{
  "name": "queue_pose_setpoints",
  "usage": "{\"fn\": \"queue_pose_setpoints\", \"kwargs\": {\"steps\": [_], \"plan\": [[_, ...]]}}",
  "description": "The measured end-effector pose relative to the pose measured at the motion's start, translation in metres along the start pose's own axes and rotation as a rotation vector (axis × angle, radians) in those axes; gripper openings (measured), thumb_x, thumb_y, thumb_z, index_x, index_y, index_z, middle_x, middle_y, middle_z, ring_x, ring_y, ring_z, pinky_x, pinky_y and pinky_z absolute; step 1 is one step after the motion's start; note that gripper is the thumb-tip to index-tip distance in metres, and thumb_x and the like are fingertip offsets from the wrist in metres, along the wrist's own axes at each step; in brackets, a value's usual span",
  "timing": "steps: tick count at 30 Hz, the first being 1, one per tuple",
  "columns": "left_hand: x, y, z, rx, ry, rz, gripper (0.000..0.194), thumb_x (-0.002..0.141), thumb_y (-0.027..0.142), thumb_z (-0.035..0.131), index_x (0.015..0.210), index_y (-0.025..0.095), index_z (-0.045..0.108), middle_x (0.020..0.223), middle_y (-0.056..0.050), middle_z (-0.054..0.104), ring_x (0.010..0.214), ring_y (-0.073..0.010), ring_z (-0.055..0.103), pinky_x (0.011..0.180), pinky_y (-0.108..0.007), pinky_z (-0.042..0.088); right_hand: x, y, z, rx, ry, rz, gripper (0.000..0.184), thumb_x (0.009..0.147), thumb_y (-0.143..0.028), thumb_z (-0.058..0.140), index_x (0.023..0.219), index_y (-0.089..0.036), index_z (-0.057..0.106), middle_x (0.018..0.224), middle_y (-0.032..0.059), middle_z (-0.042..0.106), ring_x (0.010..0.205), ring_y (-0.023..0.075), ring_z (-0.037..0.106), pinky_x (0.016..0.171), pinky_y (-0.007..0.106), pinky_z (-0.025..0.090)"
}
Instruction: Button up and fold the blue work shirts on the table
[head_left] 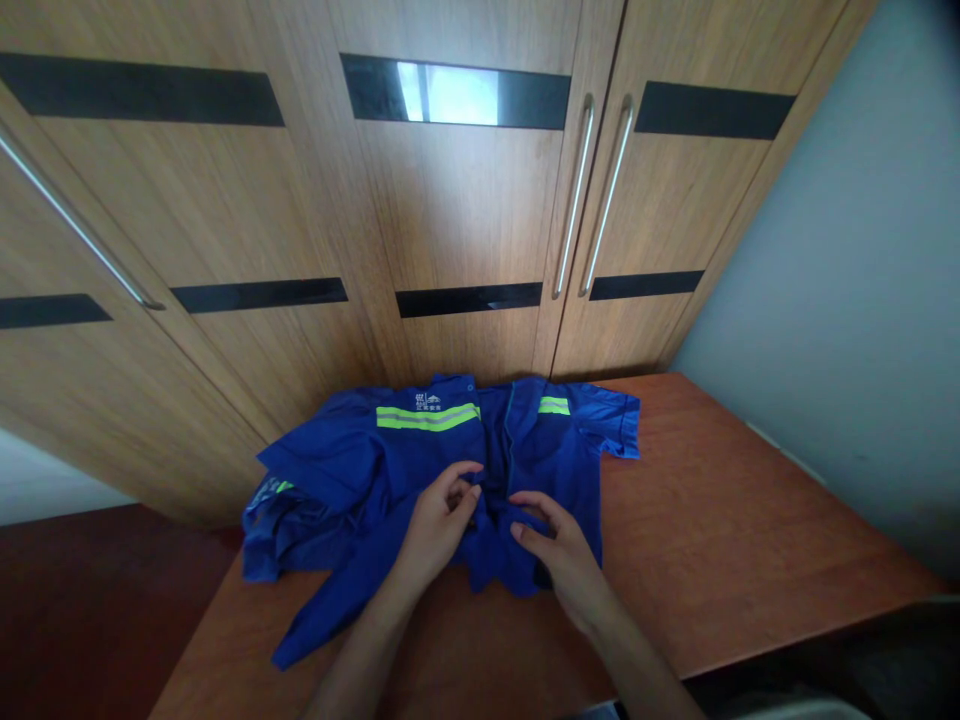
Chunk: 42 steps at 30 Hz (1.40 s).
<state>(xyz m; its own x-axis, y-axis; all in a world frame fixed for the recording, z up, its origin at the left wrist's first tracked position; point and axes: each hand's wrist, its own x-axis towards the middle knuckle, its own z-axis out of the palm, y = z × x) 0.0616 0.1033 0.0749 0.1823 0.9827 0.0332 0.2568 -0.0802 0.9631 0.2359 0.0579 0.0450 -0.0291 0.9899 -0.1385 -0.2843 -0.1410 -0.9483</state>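
Observation:
A blue short-sleeved work shirt (435, 455) with yellow-green and grey reflective strips lies spread on the table, its front partly open. My left hand (444, 515) has thumb and forefinger curled together at the bunched cloth near the lower middle of the shirt. Across from it, my right hand (556, 548) holds a gathered fold of the same blue cloth between thumb and fingers. The exact fingertip grip is partly hidden by the folds. A long blue flap of cloth (337, 605) stretches toward the lower left, under my left wrist.
More crumpled blue cloth (289, 530) with a green strip sits at the table's left edge. Behind the reddish-brown table (675, 530) rises a wooden wardrobe (465, 210) with metal handles (576, 200). A pale wall (847, 330) borders the right side.

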Motion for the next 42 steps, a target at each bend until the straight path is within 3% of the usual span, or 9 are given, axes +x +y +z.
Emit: {"fn": "queue_pose_setpoints", "kwargs": {"steps": [4, 8, 12, 16, 22, 28, 35, 39, 42], "plan": [[0.006, -0.017, 0.004, 0.238, 0.096, 0.084, 0.031, 0.089, 0.034, 0.050, 0.116, 0.020, 0.059, 0.077, 0.001, 0.060, 0.065, -0.0134, 0.059, 0.062, -0.025, 0.048, -0.002, 0.023, -0.013, 0.075, -0.008, 0.047, 0.036, 0.069, -0.035, 0.078, 0.101, -0.022, 0.067, 0.091, 0.0018, 0.068, 0.077, 0.0158, 0.060, 0.068, 0.025, 0.047], [-0.020, -0.009, 0.002, 0.495, 0.282, 0.291, 0.030, 0.088, 0.030, 0.054, 0.116, 0.021, 0.059, 0.103, -0.006, 0.062, 0.088, -0.0179, 0.062, 0.079, -0.031, 0.051, -0.002, 0.035, -0.021, 0.039, 0.023, 0.071, 0.027, 0.073, -0.038, 0.075, 0.091, -0.019, 0.068, 0.077, 0.0005, 0.066, 0.067, 0.0147, 0.058, 0.064, 0.026, 0.046], [-0.068, -0.010, 0.009, 0.634, 0.411, 0.632, 0.017, 0.085, 0.014, 0.059, 0.100, 0.019, 0.063, 0.090, -0.006, 0.062, 0.086, -0.0167, 0.061, 0.078, -0.028, 0.050, -0.003, 0.035, -0.019, 0.011, 0.065, 0.048, 0.030, 0.073, -0.041, 0.074, 0.093, -0.019, 0.071, 0.084, 0.0032, 0.069, 0.077, 0.0190, 0.060, 0.071, 0.029, 0.048], [-0.105, -0.024, 0.027, 0.755, 0.348, 0.866, 0.014, 0.085, 0.011, 0.057, 0.093, 0.019, 0.066, 0.083, -0.004, 0.066, 0.081, -0.0153, 0.061, 0.081, -0.027, 0.048, -0.004, 0.037, -0.018, -0.005, 0.089, 0.042, 0.030, 0.073, -0.042, 0.073, 0.093, -0.020, 0.071, 0.088, 0.0037, 0.069, 0.083, 0.0209, 0.061, 0.076, 0.031, 0.048], [-0.087, -0.039, 0.048, 1.043, 0.272, 0.666, 0.030, 0.087, 0.015, 0.052, 0.114, 0.023, 0.064, 0.112, -0.008, 0.066, 0.101, -0.0249, 0.060, 0.085, -0.040, 0.047, -0.007, 0.042, -0.019, 0.045, 0.157, 0.038, 0.039, 0.069, -0.038, 0.078, 0.103, -0.021, 0.068, 0.093, 0.0043, 0.069, 0.086, 0.0209, 0.061, 0.079, 0.033, 0.048], [-0.064, -0.041, 0.033, 0.979, 0.248, 0.670, 0.033, 0.084, 0.007, 0.046, 0.109, 0.018, 0.066, 0.105, -0.009, 0.069, 0.099, -0.0230, 0.061, 0.085, -0.038, 0.048, -0.020, 0.029, -0.016, 0.152, 0.070, 0.008, 0.029, 0.074, -0.037, 0.074, 0.096, -0.020, 0.067, 0.089, 0.0047, 0.070, 0.081, 0.0193, 0.062, 0.073, 0.029, 0.049], [-0.083, -0.014, 0.002, 0.825, 0.294, 0.732, 0.032, 0.084, 0.004, 0.047, 0.107, 0.019, 0.064, 0.100, -0.007, 0.069, 0.095, -0.0194, 0.062, 0.085, -0.034, 0.050, -0.042, 0.019, -0.007, -0.445, 0.221, -0.417, 0.008, 0.084, -0.024, 0.061, 0.085, -0.022, 0.068, 0.089, 0.0070, 0.068, 0.084, 0.0210, 0.063, 0.075, 0.031, 0.050], [-0.100, -0.004, -0.013, 0.825, 0.296, 0.742, 0.033, 0.084, 0.005, 0.049, 0.108, 0.021, 0.065, 0.098, -0.006, 0.068, 0.092, -0.0172, 0.062, 0.082, -0.030, 0.051, -0.054, 0.023, 0.003, -0.763, 0.094, -0.775, 0.027, 0.084, -0.006, 0.051, 0.097, -0.024, 0.068, 0.088, 0.0068, 0.065, 0.081, 0.0182, 0.060, 0.071, 0.029, 0.049], [-0.111, -0.003, -0.017, 0.859, 0.275, 0.749, 0.034, 0.085, 0.005, 0.048, 0.109, 0.022, 0.065, 0.099, -0.006, 0.067, 0.092, -0.0164, 0.061, 0.083, -0.029, 0.051, -0.057, 0.026, 0.009, -0.913, 0.021, -0.898, 0.033, 0.085, -0.002, 0.048, 0.102, -0.023, 0.067, 0.084, 0.0063, 0.062, 0.077, 0.0174, 0.057, 0.066, 0.028, 0.047]]}}
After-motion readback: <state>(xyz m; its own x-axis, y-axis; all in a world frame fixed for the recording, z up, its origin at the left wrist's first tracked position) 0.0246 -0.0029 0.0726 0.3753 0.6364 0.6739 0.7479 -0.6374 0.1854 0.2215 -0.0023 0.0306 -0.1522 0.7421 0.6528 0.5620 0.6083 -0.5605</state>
